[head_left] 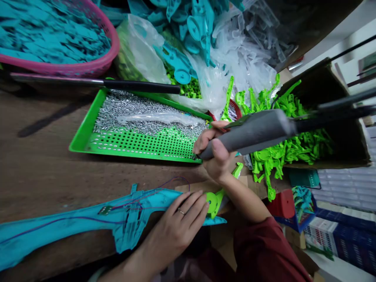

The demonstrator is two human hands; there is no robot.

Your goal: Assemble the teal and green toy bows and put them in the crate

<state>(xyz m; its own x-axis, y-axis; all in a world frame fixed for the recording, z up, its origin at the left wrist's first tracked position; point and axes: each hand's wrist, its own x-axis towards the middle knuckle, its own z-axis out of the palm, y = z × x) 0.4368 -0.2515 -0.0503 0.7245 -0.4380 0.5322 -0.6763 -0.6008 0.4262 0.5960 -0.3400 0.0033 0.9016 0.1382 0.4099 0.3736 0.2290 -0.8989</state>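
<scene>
My left hand (182,219), a ring on one finger, lies over the right part of a long teal plastic shell (147,203), fingers close together and pressed down on it. Thin red and blue wires and a small green circuit board (105,210) run along the shell. Beside my fingertips sits a lime-green round plastic part (212,204) with an arm. My right hand (216,152) is wrapped round a grey electric screwdriver (252,131), held nearly level above the right end of a green perforated tray (138,147). The screwdriver's tip is hard to make out. Small screws (126,105) fill the tray's far half.
A black-handled rod (141,86) crosses above the tray's back edge. Behind stand a pink basket (114,43) of teal parts and plastic bags (143,39). Lime-green parts (279,152) spill from a cardboard box (337,98) at right. Crates (346,243) stand lower right.
</scene>
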